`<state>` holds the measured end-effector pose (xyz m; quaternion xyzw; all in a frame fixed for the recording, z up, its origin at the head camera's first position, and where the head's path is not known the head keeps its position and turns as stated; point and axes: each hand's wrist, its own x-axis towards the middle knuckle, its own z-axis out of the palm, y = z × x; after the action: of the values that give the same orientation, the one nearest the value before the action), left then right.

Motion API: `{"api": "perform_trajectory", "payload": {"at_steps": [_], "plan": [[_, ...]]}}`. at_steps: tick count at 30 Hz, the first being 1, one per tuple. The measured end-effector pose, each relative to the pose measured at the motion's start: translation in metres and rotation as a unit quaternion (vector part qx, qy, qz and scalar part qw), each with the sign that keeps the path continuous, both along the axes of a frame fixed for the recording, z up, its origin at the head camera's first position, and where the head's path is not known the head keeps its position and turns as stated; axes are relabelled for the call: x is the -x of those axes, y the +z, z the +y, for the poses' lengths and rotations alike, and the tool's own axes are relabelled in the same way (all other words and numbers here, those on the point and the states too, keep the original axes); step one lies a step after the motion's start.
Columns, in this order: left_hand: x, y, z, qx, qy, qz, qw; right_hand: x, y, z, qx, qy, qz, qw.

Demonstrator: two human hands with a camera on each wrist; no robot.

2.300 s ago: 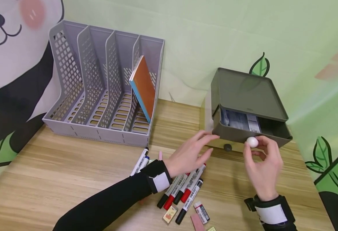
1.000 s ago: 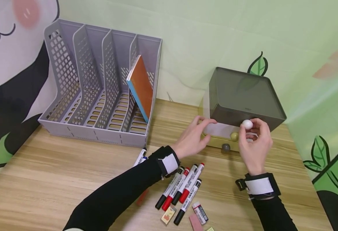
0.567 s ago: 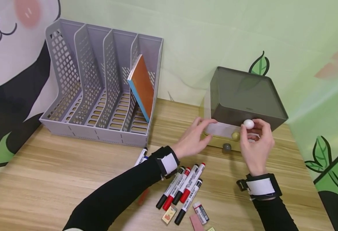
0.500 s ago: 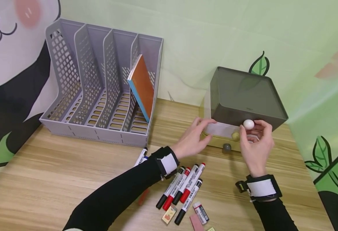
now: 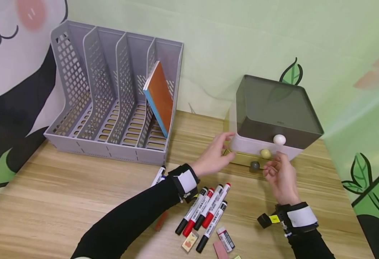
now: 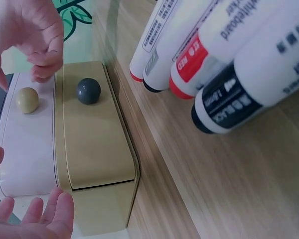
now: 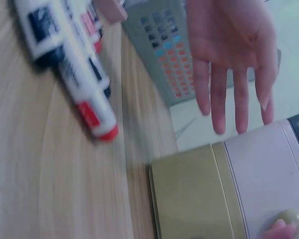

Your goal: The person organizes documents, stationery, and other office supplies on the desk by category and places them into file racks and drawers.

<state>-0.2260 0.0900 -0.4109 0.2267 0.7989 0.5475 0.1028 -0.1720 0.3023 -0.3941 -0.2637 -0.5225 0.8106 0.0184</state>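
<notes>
A small desktop drawer unit has three closed tiers: a dark grey top drawer with a white knob, a pale lilac middle drawer with a yellow knob, and a mustard bottom drawer with a dark grey knob. My right hand holds nothing; its fingers hang loosely bent just below and right of the yellow knob. In the right wrist view a fingertip overlaps that knob. At the unit's left front corner is my left hand, fingers relaxed, fingertips right by the lilac drawer's side.
Several whiteboard markers lie in front of the left forearm, with erasers nearer the front. A grey file rack holding an orange notebook stands at the back left. A printed cloth hangs behind the table.
The top drawer was pushed in from partly open to closed. My right hand has let go of the white knob and moved down beside the yellow one; the left hand stays near the corner.
</notes>
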Motion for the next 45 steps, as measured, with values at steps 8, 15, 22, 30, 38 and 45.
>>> {"api": "perform_trajectory", "payload": {"at_steps": [8, 15, 22, 30, 38, 45], "plan": [[-0.002, 0.000, 0.001, -0.017, -0.009, -0.012, 0.9997, 0.006, 0.000, -0.007, 0.070, 0.062, -0.061, 0.9937], [-0.004, -0.001, 0.001, -0.015, -0.010, -0.004, 0.9998, 0.012, -0.001, -0.009, 0.084, 0.052, -0.063, 0.9931], [-0.005, -0.003, 0.001, -0.014, -0.011, -0.003, 0.9998, 0.013, 0.000, -0.010, 0.080, 0.045, -0.064, 0.9937], [-0.011, -0.002, -0.002, -0.001, -0.009, 0.000, 1.0000, 0.000, -0.002, -0.011, 0.059, 0.056, -0.059, 0.9949], [-0.019, 0.002, -0.009, -0.007, -0.033, 0.017, 0.9993, -0.024, -0.005, -0.012, 0.006, 0.086, -0.048, 0.9951], [-0.028, 0.005, -0.015, 0.011, -0.066, 0.037, 0.9971, -0.046, -0.006, -0.009, -0.043, 0.113, -0.052, 0.9912]]}}
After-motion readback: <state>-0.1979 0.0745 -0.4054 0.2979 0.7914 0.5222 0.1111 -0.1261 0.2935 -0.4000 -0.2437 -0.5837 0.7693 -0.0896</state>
